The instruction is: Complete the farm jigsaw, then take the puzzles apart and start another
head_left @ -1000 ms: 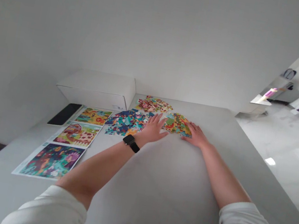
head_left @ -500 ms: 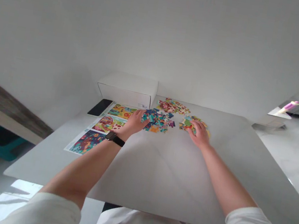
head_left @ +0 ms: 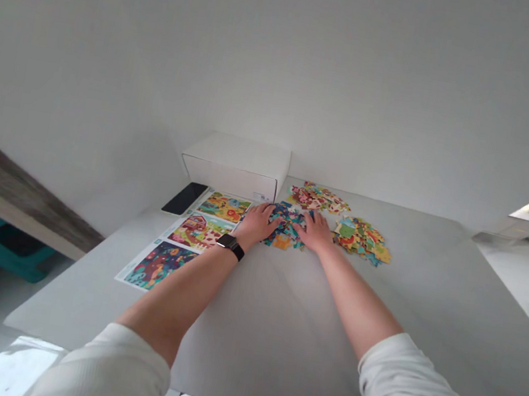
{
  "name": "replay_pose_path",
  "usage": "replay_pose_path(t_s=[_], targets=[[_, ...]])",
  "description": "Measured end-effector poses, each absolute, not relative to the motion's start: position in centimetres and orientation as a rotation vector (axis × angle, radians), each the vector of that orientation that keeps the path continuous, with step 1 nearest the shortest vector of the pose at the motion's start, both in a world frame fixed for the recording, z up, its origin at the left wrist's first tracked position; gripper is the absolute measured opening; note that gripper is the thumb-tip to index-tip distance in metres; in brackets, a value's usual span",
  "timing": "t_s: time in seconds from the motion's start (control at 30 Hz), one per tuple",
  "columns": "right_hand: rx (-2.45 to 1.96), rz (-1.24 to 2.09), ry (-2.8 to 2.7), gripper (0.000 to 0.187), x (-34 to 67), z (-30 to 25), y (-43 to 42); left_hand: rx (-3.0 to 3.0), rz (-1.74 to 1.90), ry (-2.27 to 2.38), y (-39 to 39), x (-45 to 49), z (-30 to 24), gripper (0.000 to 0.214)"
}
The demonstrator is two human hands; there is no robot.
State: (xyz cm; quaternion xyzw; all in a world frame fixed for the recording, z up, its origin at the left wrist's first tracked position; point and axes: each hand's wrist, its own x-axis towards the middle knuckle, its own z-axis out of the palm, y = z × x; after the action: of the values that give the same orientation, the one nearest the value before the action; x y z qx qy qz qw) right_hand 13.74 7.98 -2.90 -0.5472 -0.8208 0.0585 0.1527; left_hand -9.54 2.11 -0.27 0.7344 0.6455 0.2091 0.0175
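Observation:
Between my two hands lies a pile of dark blue and teal jigsaw puzzle pieces (head_left: 287,221). My left hand (head_left: 259,222) rests at the pile's left side, fingers spread, a black watch (head_left: 231,245) on the wrist. On the pile's right side is my right hand (head_left: 314,231), fingers stretched out and touching the pieces. Right of that hand spreads a heap of yellow and green puzzle pieces (head_left: 364,239). Behind sits a third heap of red and cream puzzle pieces (head_left: 320,198). What lies under my palms is hidden.
A printed picture sheet (head_left: 201,231) with three pictures lies to the left, partly under my left forearm. Beyond it are a black phone (head_left: 184,198) and a white box (head_left: 234,164) against the wall. The white table (head_left: 272,334) carries everything.
My right hand has moved left from the yellow-green heap to the blue pile, uncovering that heap. My left hand stays by the blue pile. The view has shifted slightly.

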Motion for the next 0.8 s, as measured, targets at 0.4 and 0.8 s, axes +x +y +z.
replay_pose_path(t_s=[0.4, 0.8], targets=[[-1.635, 0.073, -2.369, 0.073, 13.4, -1.8, 3.6, 2.34, 0.539, 1.962, 0.8, -8.1, -0.3, 0.055], [-1.58, 0.13, -2.34, 0.076, 13.8, -1.5, 2.1, 2.299, 0.526, 2.045, 2.4, -9.7, 0.0, 0.06]])
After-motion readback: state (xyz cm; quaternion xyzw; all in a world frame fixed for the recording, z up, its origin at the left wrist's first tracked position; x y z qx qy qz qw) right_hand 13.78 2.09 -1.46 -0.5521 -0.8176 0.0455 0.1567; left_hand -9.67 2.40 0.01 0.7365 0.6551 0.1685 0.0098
